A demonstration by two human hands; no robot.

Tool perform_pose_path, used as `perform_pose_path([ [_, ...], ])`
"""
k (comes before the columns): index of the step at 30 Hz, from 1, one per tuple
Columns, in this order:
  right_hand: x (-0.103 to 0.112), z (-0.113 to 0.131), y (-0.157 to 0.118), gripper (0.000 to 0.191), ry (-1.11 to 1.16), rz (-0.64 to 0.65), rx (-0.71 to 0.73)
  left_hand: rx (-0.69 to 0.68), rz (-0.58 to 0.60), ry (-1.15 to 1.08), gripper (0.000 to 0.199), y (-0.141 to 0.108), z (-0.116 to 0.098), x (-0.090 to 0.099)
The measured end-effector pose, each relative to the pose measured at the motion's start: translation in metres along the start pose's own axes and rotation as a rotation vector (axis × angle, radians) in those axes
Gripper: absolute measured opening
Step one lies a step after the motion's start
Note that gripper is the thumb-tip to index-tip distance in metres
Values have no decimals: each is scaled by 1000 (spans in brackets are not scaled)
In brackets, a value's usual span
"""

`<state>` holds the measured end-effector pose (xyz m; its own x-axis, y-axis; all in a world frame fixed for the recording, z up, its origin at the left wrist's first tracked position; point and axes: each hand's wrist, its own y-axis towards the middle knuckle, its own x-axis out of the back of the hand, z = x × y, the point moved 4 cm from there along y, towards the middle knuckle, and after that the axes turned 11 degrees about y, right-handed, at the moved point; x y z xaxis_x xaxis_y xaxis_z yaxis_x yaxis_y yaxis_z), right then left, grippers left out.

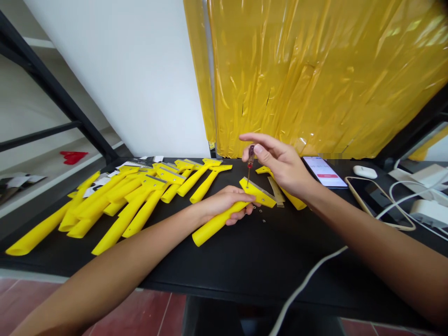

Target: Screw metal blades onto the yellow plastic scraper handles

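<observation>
In my left hand is a yellow scraper, gripped near its head, with a metal blade edge and screws on its face. My right hand holds a small screwdriver upright between thumb and fingers, its index finger stretched out above the handle. The screwdriver's tip meets a screw on the scraper's head. Behind the right hand lies another yellow scraper, partly covered by that hand. Flat metal blades rest beside it. Tiny nuts or washers are scattered close to the left hand.
Several yellow scrapers lie heaped on the left of the black table. At the right are a lit phone, a white earbud case, a dark device in a tan case and a white cable crossing the front edge.
</observation>
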<state>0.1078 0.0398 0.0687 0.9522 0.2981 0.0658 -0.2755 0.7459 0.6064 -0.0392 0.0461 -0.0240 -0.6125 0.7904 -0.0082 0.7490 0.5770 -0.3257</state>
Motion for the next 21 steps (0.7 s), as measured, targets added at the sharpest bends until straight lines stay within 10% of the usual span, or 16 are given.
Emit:
perform_pose_path([
  [9,-6,3,-2,17,-206,-42,171,0,-17,-12,38,0,0,0],
  [21,-6,-1,-2,25,-91,-8,32,7,-29,-33,36,0,1,1],
])
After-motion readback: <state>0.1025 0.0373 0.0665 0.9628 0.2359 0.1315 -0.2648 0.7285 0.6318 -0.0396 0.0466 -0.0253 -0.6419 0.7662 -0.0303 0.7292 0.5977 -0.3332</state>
